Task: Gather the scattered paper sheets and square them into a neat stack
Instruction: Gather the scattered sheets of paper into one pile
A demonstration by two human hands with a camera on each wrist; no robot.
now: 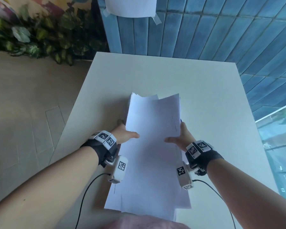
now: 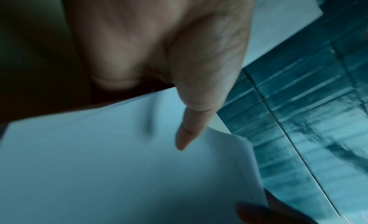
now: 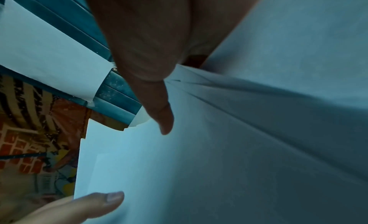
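A loose bundle of white paper sheets (image 1: 153,146) is held over the white table (image 1: 205,96), its edges uneven at the far and near ends. My left hand (image 1: 124,134) grips the bundle's left edge, thumb on top and fingers underneath. My right hand (image 1: 180,138) grips the right edge the same way. In the left wrist view the left thumb (image 2: 191,120) lies on the top sheet (image 2: 99,164). In the right wrist view the right thumb (image 3: 159,111) presses the sheets (image 3: 219,164), which fan apart near the palm, and the left thumb (image 3: 95,202) shows at the bottom.
The table stands against a blue tiled wall (image 1: 205,30) with a taped sheet (image 1: 130,5) on it. Leafy plants (image 1: 40,35) fill the back left. Beige floor (image 1: 23,104) lies to the left, a window (image 1: 279,138) to the right.
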